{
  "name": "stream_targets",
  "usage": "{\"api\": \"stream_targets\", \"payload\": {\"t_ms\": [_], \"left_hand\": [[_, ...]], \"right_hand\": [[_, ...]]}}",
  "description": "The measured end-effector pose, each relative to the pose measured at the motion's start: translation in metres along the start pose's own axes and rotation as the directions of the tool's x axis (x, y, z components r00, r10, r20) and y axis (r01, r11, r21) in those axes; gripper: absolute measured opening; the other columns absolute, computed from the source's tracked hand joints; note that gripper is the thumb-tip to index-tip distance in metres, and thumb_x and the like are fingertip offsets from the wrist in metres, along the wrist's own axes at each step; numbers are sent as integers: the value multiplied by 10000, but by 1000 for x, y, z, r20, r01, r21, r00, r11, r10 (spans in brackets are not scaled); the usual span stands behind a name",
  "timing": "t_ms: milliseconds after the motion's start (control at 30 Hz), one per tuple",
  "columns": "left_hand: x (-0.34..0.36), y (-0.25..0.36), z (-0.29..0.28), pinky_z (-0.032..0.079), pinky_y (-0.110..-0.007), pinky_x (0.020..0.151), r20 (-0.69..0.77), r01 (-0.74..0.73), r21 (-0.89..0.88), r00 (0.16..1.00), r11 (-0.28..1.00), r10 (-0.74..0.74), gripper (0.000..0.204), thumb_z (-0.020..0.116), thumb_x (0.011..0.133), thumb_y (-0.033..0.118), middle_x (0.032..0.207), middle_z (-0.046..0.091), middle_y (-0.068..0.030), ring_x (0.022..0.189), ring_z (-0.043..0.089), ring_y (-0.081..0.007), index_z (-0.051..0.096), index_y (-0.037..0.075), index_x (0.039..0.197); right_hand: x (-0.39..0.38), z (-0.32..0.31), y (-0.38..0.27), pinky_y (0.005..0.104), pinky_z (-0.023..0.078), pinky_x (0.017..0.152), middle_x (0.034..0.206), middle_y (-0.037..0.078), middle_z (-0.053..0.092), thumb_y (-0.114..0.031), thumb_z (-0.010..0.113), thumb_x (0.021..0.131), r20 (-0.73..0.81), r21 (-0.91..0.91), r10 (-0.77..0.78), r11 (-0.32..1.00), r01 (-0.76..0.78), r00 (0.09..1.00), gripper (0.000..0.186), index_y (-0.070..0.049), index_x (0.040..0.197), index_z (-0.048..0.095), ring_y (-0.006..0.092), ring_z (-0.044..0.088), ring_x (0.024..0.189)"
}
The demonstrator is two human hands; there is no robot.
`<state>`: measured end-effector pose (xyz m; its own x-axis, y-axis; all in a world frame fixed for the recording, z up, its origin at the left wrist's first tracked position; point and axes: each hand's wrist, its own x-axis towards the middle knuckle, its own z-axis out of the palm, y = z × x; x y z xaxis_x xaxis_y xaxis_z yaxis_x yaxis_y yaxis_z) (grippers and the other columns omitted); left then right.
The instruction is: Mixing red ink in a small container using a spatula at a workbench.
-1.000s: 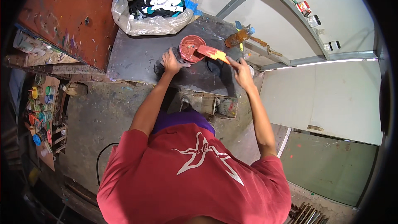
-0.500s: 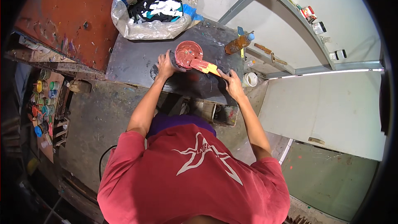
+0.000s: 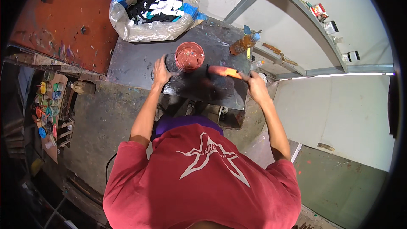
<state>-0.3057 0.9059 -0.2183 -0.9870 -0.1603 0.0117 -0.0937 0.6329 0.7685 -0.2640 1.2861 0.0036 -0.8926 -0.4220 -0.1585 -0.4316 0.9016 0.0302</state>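
Observation:
A round tub [image 3: 190, 57] of thick brownish-red paint stands on the dark tabletop. Just left of it, my left hand [image 3: 161, 74] is open, fingers stretched forward and thumb out toward the tub's near side; whether the thumb touches it I cannot tell. On the other side, my right hand [image 3: 256, 85] grips the end of a flat spatula [image 3: 229, 72], yellow-orange near the fingers and coated red toward the far end. That end is blurred by motion, to the right of the tub and apart from it.
A large clear plastic bag [image 3: 159, 32] of black and white cloth scraps sits on the table [image 3: 140, 59] behind my left hand. Toward the right back stands a bottle [image 3: 243, 45] of amber liquid with a blue cap. Paint jars [image 3: 53, 101] crowd a low shelf at left.
The spatula has come out of the tub and moved right with my right hand. My left hand has shifted slightly left, leaving the tub's side.

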Motion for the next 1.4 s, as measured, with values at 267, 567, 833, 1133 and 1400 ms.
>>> {"api": "stream_targets", "payload": {"t_ms": [267, 567, 833, 1133, 1400], "left_hand": [[-6, 23, 19, 425, -463, 1133, -36, -179, -246, 984, 953, 175, 1280, 1030, 406, 296, 1436, 538, -218, 1350, 504, -391, 403, 13, 1486], [5, 33, 32, 521, -463, 984, -234, -363, -419, 929, 832, 287, 1123, 1023, 383, 324, 1232, 671, -171, 1153, 650, -381, 525, 11, 1339], [14, 24, 40, 523, -463, 968, -267, -395, -433, 915, 810, 303, 1095, 1016, 417, 298, 1209, 660, -201, 1135, 644, -406, 516, -1, 1344], [18, 21, 45, 502, -460, 1005, -136, -289, -504, 957, 814, 255, 1075, 995, 474, 257, 1283, 621, -191, 1189, 608, -391, 470, 22, 1383], [20, 20, 46, 491, -459, 1032, -77, -257, -434, 965, 864, 249, 1141, 991, 481, 279, 1331, 612, -181, 1220, 594, -385, 415, 42, 1437]], "right_hand": [[71, -88, -40, 492, 536, 798, 1046, 223, 679, 88, 616, 689, -5, 47, 9, 999, -8, 1000, 720, -113, 1381, 611, 427, 669, 928], [128, -104, -95, 447, 563, 733, 983, 149, 690, -88, 594, 880, 127, -310, -336, 880, 360, 933, 394, -48, 1270, 628, 342, 708, 884], [92, -85, -160, 423, 600, 690, 901, 138, 703, -70, 659, 793, 145, -335, -411, 836, 435, 900, 146, -29, 927, 698, 316, 731, 837], [118, -89, -173, 493, 559, 739, 858, 185, 699, -75, 592, 873, 363, -129, -239, 944, 303, 901, 115, -23, 913, 686, 387, 710, 844], [152, -106, -125, 415, 551, 709, 887, 109, 716, -119, 620, 883, 131, -414, -248, 866, 280, 960, 137, -76, 970, 717, 284, 733, 847]]}}
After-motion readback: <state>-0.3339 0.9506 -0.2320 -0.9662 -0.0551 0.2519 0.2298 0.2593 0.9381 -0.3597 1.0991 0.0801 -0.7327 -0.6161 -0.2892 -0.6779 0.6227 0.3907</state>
